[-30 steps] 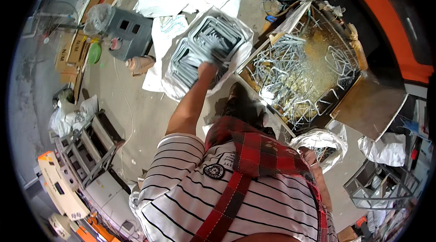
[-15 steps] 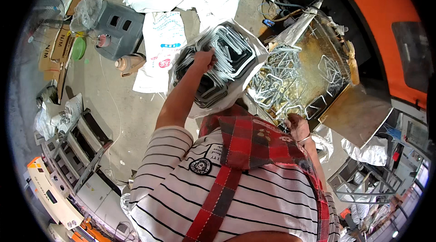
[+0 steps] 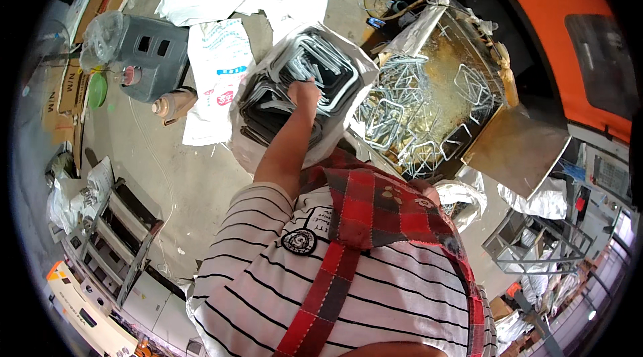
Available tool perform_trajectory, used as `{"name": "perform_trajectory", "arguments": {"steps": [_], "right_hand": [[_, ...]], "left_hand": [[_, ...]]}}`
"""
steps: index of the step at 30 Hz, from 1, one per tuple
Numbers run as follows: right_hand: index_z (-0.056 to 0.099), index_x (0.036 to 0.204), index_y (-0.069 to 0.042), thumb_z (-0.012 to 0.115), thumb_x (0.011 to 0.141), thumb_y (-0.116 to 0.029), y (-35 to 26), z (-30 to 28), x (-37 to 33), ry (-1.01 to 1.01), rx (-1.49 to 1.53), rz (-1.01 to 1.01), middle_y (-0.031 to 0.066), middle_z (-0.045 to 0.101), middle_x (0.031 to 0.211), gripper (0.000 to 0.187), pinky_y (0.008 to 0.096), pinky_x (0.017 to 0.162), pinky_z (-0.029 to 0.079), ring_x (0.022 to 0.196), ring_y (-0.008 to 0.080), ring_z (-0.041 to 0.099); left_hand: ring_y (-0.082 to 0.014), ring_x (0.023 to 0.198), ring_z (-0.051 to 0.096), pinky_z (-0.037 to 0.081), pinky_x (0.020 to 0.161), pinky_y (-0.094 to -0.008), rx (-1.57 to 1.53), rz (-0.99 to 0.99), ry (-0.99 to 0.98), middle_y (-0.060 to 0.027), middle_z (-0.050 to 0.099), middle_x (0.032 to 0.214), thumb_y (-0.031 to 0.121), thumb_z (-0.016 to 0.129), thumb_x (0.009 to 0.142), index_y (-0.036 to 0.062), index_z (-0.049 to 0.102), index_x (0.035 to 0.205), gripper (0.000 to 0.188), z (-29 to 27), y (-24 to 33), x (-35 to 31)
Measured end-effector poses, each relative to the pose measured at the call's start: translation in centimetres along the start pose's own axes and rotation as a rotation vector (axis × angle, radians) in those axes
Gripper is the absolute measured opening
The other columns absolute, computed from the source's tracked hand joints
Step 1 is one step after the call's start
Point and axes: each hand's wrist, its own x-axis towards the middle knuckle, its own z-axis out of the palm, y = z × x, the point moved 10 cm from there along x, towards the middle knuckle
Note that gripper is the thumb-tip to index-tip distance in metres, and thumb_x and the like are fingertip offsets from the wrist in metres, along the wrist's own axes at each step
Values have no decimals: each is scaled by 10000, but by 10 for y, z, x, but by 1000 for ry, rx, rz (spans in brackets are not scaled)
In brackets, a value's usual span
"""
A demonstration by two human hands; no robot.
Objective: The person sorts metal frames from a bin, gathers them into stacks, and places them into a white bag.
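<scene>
My left hand (image 3: pixel 305 94) reaches into an open white sack (image 3: pixel 367 82). Its fingers are curled against bent metal rods (image 3: pixel 338 76) stacked in there, apparently gripping some of them; the fingertips are partly hidden. The rods are grey, with rounded corners, and nest together in bundles. Just a sliver of my right hand (image 3: pixel 426 191) shows past the red-and-black checked apron (image 3: pixel 382 209), beside the near edge of a metal bin. Its fingers are out of sight. Loose silvery bent rods (image 3: pixel 395 102) lie tangled in that bin.
The metal bin (image 3: pixel 450 45) has a stained, yellowish bottom; a brown panel (image 3: pixel 516 149) adjoins it. Left of the sack are a flat white bag (image 3: pixel 218 82), a tan jug (image 3: pixel 174 104) and a grey plastic crate (image 3: pixel 153 55). Orange machinery (image 3: pixel 556 29) stands at the right.
My left hand has shifted within the sack, from its left side toward the middle of the rods. My right hand has drawn back from the bin, mostly behind the apron. The view has shifted slightly.
</scene>
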Motion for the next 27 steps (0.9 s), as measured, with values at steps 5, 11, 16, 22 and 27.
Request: {"name": "perform_trajectory", "arguments": {"steps": [5,11,16,22,27], "right_hand": [[561,978,11,618,720,-214,-26,-20,-27,201,6,12,207,592,855,346,336,656,473,785,313,597],[548,930,-9,567,774,-213,-47,-18,-39,200,-177,-17,198,588,855,258,382,657,462,781,359,563],[548,948,-51,558,780,-250,-8,-14,-56,175,-98,38,202,578,871,260,410,683,446,799,367,549],[557,934,-62,539,774,-371,116,65,-78,-32,-143,169,197,584,849,348,416,664,447,787,356,569],[593,932,-97,546,758,-369,143,146,-118,-465,-184,247,158,609,787,327,384,664,463,754,317,592]], "left_hand": [[-271,621,608,489,555,-373,233,266,126,-137,604,640,381,659,717,-19,556,715,413,-28,28,-35],[-326,773,570,425,664,-442,600,787,311,-187,587,764,493,609,701,-9,548,805,516,-38,66,-65],[-298,587,543,427,597,-391,343,899,215,-148,570,644,375,569,790,10,546,747,368,-65,102,-196],[-312,686,575,455,642,-389,763,1158,-630,-174,592,738,293,587,752,47,584,823,256,51,-63,-343],[-313,781,569,439,706,-397,1192,972,-1030,-155,600,790,275,576,716,65,640,776,227,41,-251,-310]]}}
